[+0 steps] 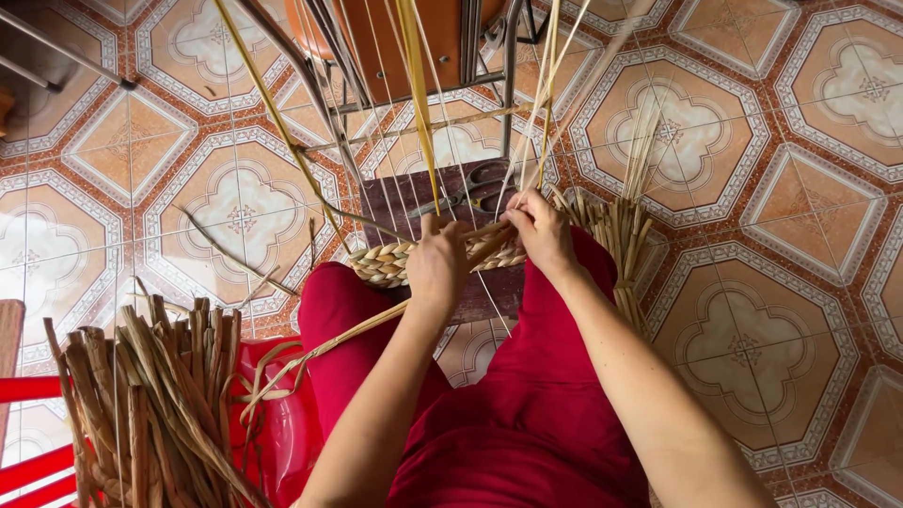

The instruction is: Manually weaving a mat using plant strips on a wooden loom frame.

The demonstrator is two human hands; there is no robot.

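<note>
A braided band of pale dried straw (388,262) lies across a dark wooden board (400,199) set over my red-clad knees. My left hand (438,263) grips the band near its middle, fingers curled over the weave. My right hand (540,231) pinches loose strands at the band's right end. Long thin straw strands (418,89) rise from the weave toward a metal frame (508,75) ahead. A pair of scissors (475,188) rests on the board just beyond my hands.
A bundle of dried straw stalks (150,395) stands at the lower left on a red plastic chair (282,423). More stalks (623,235) lie right of my knee. Patterned orange and white floor tiles (752,188) surround everything.
</note>
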